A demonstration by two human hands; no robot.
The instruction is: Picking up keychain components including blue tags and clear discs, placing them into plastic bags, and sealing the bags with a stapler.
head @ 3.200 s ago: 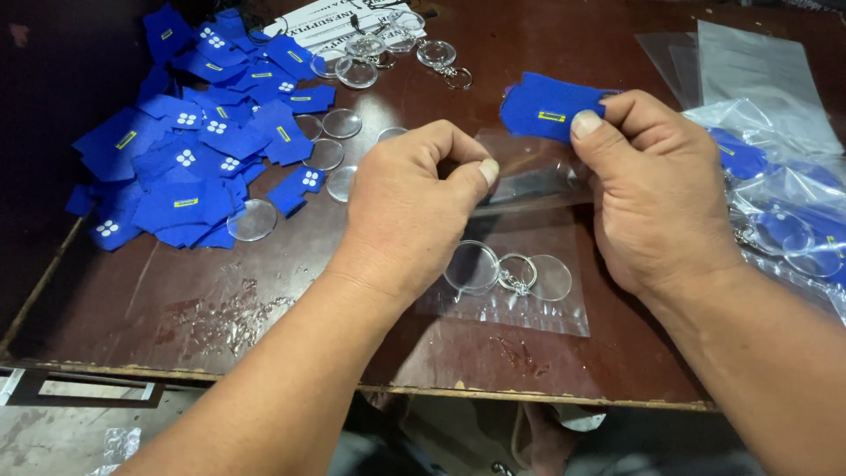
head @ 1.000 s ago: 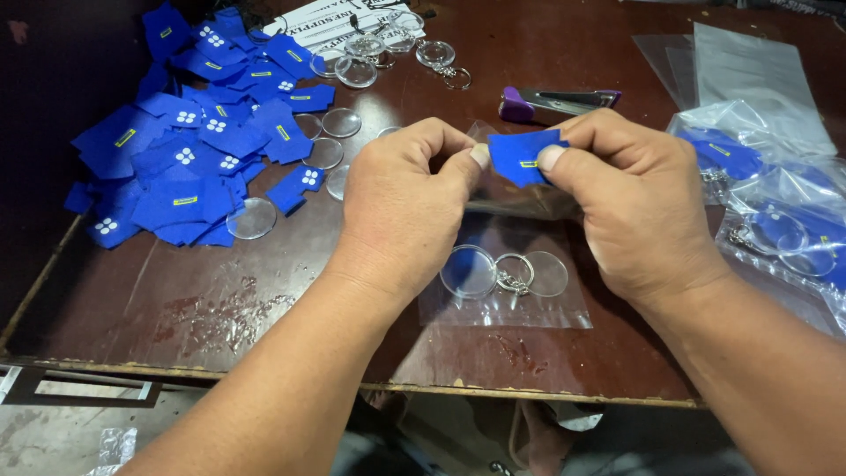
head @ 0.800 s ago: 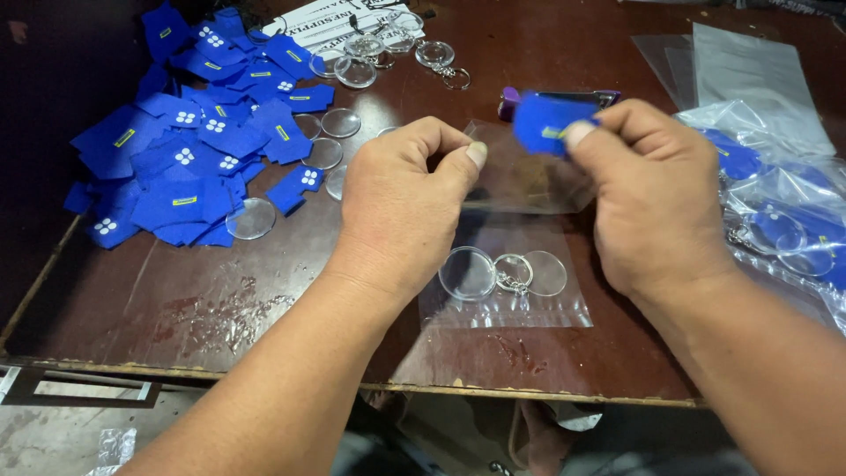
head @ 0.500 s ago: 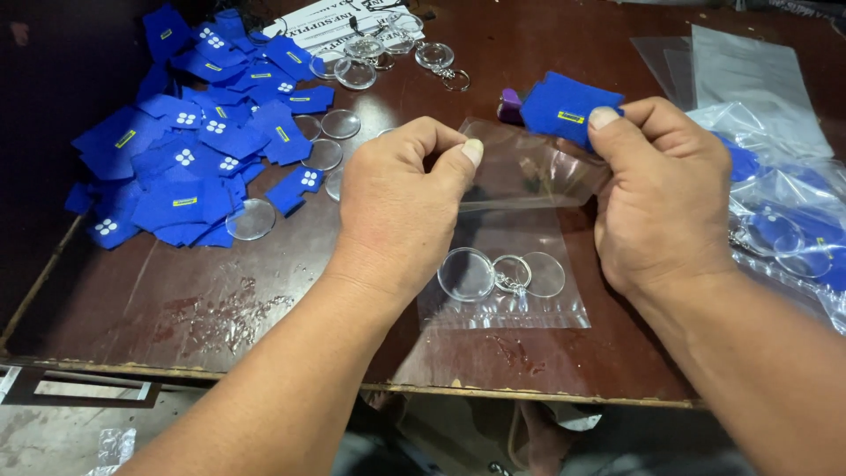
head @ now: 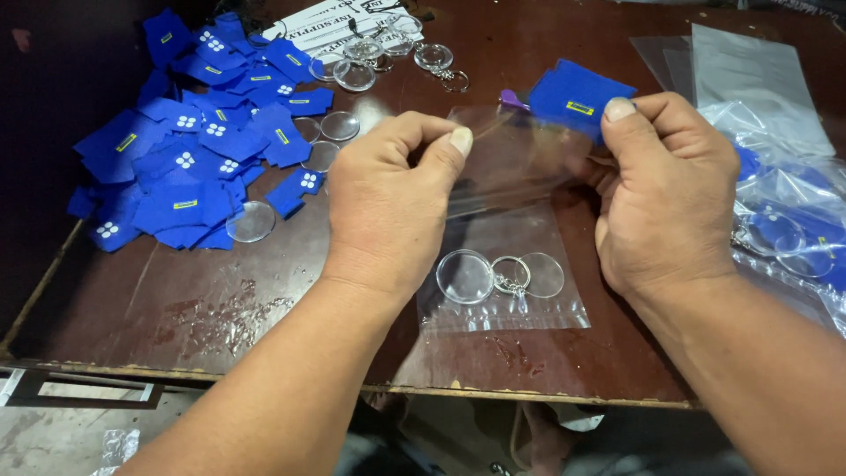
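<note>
**Over the brown table, two hands on one clear bag**

Across the worn brown table (head: 264, 300) spreads a big heap of blue fabric patches (head: 189, 150) at far left, with clear round discs (head: 251, 222) scattered along its edge. At far right lies a stack of filled plastic bags (head: 784, 220). Centre stage, a clear plastic bag (head: 502, 282) hangs from both hands, its lower end resting on the table with a round disc and key ring (head: 493, 275) inside. Left hand (head: 388, 203): grip pinched shut, thumb against forefinger, on the bag's upper left edge. Right hand (head: 670, 194): fingers closed on the upper right edge, thumb pressing a blue patch (head: 573, 95) with a small yellow label, right at the bag's mouth. Behind that patch, a small purple object (head: 513, 100) peeks out.
</note>
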